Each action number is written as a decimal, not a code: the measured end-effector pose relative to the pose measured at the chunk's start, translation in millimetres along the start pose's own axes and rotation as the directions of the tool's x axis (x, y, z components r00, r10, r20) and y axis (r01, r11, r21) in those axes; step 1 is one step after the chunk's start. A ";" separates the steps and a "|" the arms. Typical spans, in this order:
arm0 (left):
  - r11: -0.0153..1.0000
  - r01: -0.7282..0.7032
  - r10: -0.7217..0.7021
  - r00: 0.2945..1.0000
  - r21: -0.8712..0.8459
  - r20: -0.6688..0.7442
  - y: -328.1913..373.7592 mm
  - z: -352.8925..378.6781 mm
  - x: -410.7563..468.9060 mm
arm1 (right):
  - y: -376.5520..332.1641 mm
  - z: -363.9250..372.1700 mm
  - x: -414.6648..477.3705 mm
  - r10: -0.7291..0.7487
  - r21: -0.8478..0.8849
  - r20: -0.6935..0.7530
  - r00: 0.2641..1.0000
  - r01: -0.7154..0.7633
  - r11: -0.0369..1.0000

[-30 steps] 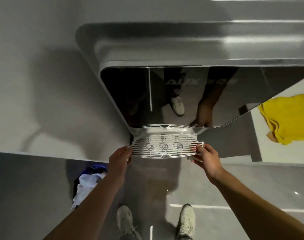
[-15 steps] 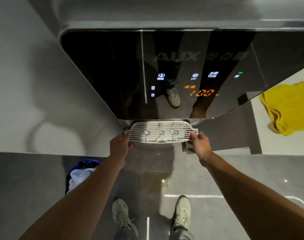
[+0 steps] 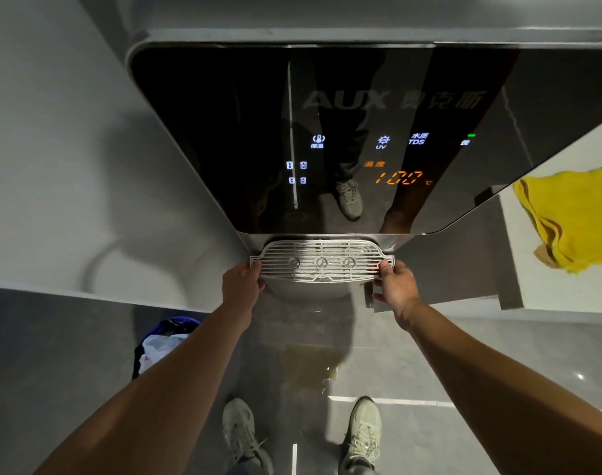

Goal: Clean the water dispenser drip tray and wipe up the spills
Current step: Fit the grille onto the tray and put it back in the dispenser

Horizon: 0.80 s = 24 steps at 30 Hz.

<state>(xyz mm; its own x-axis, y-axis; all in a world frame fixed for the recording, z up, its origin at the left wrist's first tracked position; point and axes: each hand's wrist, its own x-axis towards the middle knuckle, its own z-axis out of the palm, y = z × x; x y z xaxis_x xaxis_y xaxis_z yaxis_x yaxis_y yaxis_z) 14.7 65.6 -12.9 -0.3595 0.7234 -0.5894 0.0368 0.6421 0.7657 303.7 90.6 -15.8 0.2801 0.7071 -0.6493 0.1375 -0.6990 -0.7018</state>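
Observation:
The white slatted drip tray [image 3: 322, 260] sits at the foot of the water dispenser [image 3: 224, 138], whose glossy black front panel shows lit icons and an orange "100" reading. My left hand [image 3: 242, 281] grips the tray's left end. My right hand [image 3: 395, 281] grips its right end. A yellowish puddle [image 3: 310, 366] lies on the grey floor below the tray, in front of my shoes. A yellow cloth [image 3: 570, 217] lies crumpled on the white counter at the right.
A blue bin with a white plastic bag liner [image 3: 162, 347] stands on the floor at the left of the dispenser. A white counter [image 3: 546, 293] flanks the dispenser on the right. A grey wall fills the left side.
The view has tilted down, bringing the dispenser's lit panel fully into sight. Both hands stay on the ends of the drip tray, which now looks pushed closer under the panel.

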 end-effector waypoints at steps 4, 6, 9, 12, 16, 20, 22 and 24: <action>1.000 0.010 -0.011 1.000 -0.029 -0.015 2.4 1.1 1.8 | 0.0 2.1 2.1 0.000 0.007 -0.014 1.000 0.000 1.000; 0.997 0.019 -0.020 0.999 -0.068 -0.026 2.9 2.3 2.7 | -0.6 2.4 3.2 0.006 0.007 -0.009 1.000 -0.006 1.000; 0.999 0.006 -0.007 1.000 -0.045 -0.019 3.9 3.1 2.6 | -2.2 2.1 4.8 0.001 -0.010 -0.007 1.000 -0.001 1.000; 0.998 0.010 -0.012 0.999 -0.059 -0.044 3.5 3.2 4.1 | -3.5 2.3 5.9 -0.006 -0.034 -0.014 1.000 0.006 0.999; 1.000 0.005 -0.005 1.000 0.024 -0.022 7.9 3.5 0.0 | -4.5 1.7 3.7 -0.004 -0.048 -0.014 1.000 0.003 0.999; 0.996 0.015 -0.014 1.000 0.088 -0.008 15.3 -1.4 -5.7 | -10.6 -4.9 -4.2 0.005 -0.129 -0.008 1.000 -0.006 0.992; 0.992 0.024 -0.023 1.000 0.122 -0.010 22.0 -4.3 -14.6 | -17.5 -11.9 -15.2 0.022 -0.152 -0.020 1.000 -0.025 0.988; 0.988 0.023 -0.020 1.000 0.150 -0.024 29.7 -9.0 -31.1 | -25.9 -23.3 -35.0 0.007 -0.213 -0.034 0.999 -0.014 0.977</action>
<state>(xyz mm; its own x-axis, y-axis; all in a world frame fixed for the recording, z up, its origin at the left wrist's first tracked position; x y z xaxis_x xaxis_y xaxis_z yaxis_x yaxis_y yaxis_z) 18.6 59.9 30.5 -0.3821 0.7042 -0.5984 0.1679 0.6897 0.7044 312.5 81.5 32.0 0.3135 0.6978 -0.6440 0.3328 -0.7159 -0.6138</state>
